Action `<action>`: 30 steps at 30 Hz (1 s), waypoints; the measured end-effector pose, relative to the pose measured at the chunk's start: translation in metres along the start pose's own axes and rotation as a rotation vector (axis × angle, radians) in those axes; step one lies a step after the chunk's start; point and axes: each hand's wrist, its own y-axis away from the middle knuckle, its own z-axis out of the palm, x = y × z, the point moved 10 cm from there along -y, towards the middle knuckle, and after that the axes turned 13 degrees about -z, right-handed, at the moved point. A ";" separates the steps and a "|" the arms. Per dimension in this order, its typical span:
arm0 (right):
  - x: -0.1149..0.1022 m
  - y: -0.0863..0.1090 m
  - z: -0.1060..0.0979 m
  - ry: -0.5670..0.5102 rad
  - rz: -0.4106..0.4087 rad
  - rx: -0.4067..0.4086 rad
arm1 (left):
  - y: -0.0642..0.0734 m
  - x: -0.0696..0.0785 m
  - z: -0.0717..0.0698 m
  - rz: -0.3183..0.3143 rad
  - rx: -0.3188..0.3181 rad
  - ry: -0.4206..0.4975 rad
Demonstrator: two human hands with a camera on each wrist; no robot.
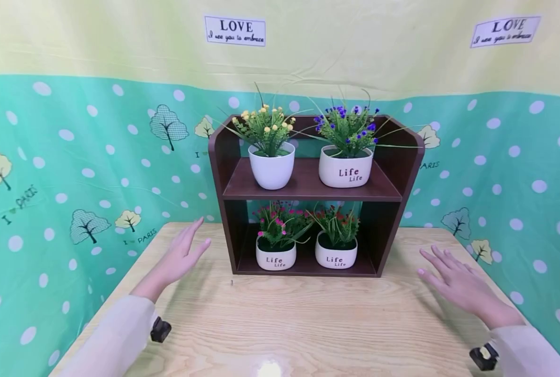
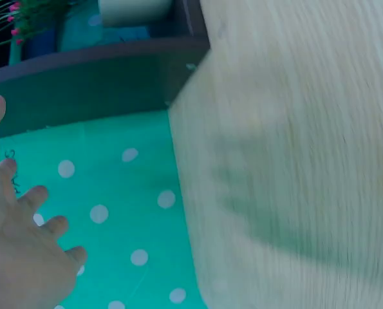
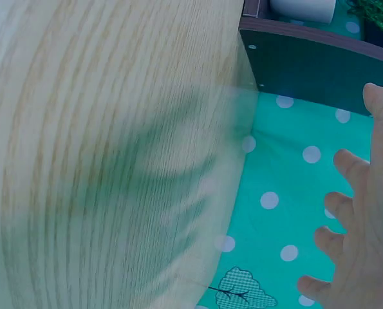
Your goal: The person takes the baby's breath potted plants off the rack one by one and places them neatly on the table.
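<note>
Four potted plants stand in a dark brown two-tier shelf (image 1: 312,198) near the back of a pale wooden table (image 1: 308,324). Upper tier: yellow-flowered pot (image 1: 271,170) on the left, blue-flowered pot (image 1: 346,170) on the right, a gap between them. Lower tier: pink-flowered pot (image 1: 276,256) and red-flowered pot (image 1: 336,255), leaves meeting, bases apart and close to the front lip. All pots upright. Thin leaves of the blue plant reach past the shelf's right side panel.

Edges: tabletop runs from the shelf's front lip toward the viewer, the widest room for moving. Strips of wood also lie left and right of the shelf, narrower. Beyond the side and back edges hangs a green dotted cloth (image 1: 73,193).

Left hand (image 1: 178,256): left of the shelf, apart from it, raised above the table's left part. Fingers extended, pointing forward and inward; thumb parted from them. Grip slack, nothing held.

Right hand (image 1: 463,285): right of the shelf, well apart, raised near the right table edge. Fingers extended and slightly spread, pointing forward and inward toward the shelf; back of the hand up. Nothing held here either.

Both forearms slant inward from the lower corners, pale sleeves down to the wrists. Wrist views: blurred hand shadows on the wood.
</note>
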 end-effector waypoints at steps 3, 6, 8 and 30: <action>-0.001 -0.001 0.000 -0.007 -0.005 0.009 | -0.005 0.004 0.000 -0.015 0.002 0.069; -0.003 -0.002 -0.001 -0.012 -0.022 0.022 | -0.009 0.008 -0.002 -0.020 0.018 0.132; -0.004 -0.003 -0.002 -0.017 -0.029 0.030 | -0.011 0.012 -0.003 -0.022 0.028 0.179; -0.026 -0.011 -0.016 -0.103 -0.110 0.115 | -0.032 0.049 -0.019 -0.145 0.217 0.695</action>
